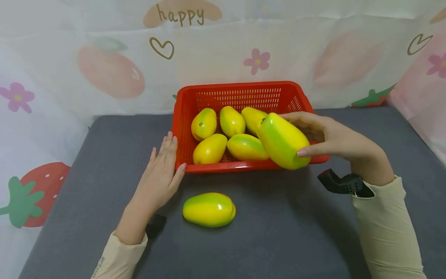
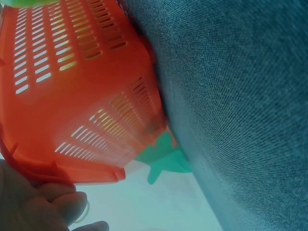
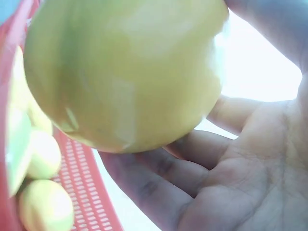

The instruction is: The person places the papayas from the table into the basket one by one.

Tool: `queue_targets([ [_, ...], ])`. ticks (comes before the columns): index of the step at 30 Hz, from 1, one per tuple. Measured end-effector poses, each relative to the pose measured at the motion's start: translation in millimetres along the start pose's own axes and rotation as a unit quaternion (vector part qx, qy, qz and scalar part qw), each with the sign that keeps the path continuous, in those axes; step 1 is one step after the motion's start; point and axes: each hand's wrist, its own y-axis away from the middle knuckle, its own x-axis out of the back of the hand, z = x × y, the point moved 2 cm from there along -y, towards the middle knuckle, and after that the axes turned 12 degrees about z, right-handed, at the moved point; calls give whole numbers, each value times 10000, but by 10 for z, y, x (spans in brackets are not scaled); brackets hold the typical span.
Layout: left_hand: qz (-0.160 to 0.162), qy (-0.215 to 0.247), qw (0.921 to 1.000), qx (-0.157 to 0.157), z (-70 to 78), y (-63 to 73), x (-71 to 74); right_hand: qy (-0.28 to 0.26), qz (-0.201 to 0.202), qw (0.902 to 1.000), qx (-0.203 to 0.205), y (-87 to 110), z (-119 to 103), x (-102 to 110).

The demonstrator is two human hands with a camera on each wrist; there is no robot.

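My right hand [image 1: 336, 135] grips a yellow-green papaya [image 1: 283, 141], thumb on the near side and fingers behind it. It is held over the right front part of a red plastic basket [image 1: 226, 167], overlapping the rim in the head view. In the right wrist view, the fingers curve round the smooth papaya [image 3: 125, 72]. My left hand [image 1: 156, 182] rests against the basket's left front corner with straight fingers. Several papayas [image 1: 210, 149] lie inside the basket in two rough rows. Another papaya [image 1: 209, 210] lies on its side on the table before the basket.
Grey cloth covers the table [image 1: 265, 240]. A light printed curtain [image 1: 216, 58] with fruit, flowers and hearts hangs behind the basket and at both sides. A black wrist device [image 1: 343, 183] sits at the right cuff.
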Motion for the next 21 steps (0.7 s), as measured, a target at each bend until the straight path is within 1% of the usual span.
queue_targets([
  [5, -18, 25, 10000, 2, 3, -2, -5, -192, 399, 9984, -350, -173, 49, 174],
  [8, -6, 29, 10000, -9, 6, -2, -6, -223, 632, 9967, -469, -268, 97, 256],
  [14, 70, 6, 10000, -30, 4, 2, 4, -112, 1005, 9919, -768, -449, 196, 318],
  [18, 43, 18, 10000, -12, -1, 9, 3, -203, 1340, 9857, -996, -563, 246, 341],
  [21, 19, 19, 10000, 4, 1, 11, 3, -213, 1662, 9786, -1193, -638, 277, 364],
])
